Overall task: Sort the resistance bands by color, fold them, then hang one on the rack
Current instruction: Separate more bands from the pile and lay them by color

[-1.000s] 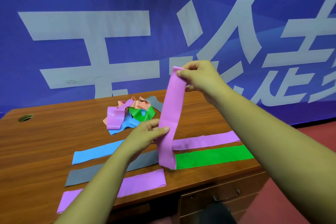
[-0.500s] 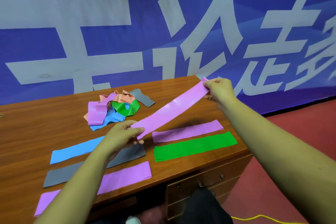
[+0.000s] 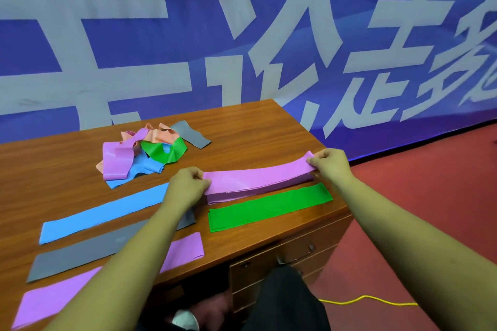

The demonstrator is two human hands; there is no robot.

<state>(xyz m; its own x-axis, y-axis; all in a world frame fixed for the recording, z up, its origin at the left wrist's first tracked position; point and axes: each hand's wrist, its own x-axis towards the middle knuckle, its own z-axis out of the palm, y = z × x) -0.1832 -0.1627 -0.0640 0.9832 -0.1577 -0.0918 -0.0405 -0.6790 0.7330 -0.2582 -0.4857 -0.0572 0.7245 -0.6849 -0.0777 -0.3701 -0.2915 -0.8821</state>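
Purple band [image 3: 258, 180] stretches between the hands, left hand [image 3: 185, 185] and right hand [image 3: 332, 166] each pinching an end, just over a matching purple strip [image 3: 234, 197] below them. Sorting seems underway; next, it likely needs lowering squarely onto that strip.

Both arms were stretched forward; the left hand [image 3: 188, 183] and right hand [image 3: 332, 164] pinched opposite ends of the purple band [image 3: 258, 180].
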